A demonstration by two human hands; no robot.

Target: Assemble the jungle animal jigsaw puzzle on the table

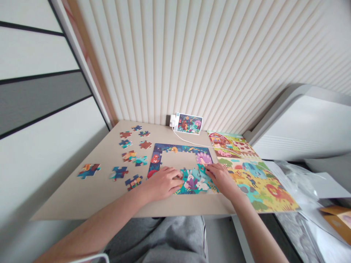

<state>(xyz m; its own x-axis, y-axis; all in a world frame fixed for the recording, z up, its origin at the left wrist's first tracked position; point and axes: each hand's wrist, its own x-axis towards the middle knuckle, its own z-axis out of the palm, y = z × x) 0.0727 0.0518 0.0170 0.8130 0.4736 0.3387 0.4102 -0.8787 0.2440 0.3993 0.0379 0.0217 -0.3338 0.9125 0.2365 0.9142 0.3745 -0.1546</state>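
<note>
Pressing on a half-made puzzle [181, 148] on a tan desk [68, 201], the left hand [161, 183] and the right hand [221, 178] sit close together at the puzzle's bottom side. The bunny pieces [196, 181] lie between them, near the front edge of the desk. Both hands look loose, not balled up, and their fingers lie on the pieces. I cannot tell if either hand is pinching a piece. The middle of the puzzle is a bare gap.

Loose pieces [119, 172] are spread out to the left. At the back, a small picture card [189, 123] leans by a white plug [172, 120]. A white cord [189, 140] runs from the plug toward a big animal picture sheet [252, 171] on the right.

That sheet seems to stick out past the desk edge, so a bump could make it slide. Pushing too hard could pop the joined pieces apart. An arm catching the cord could tip the card over.

I can read no words anywhere. The card has a tiny mark in one corner, but it is too small to tell.
</note>
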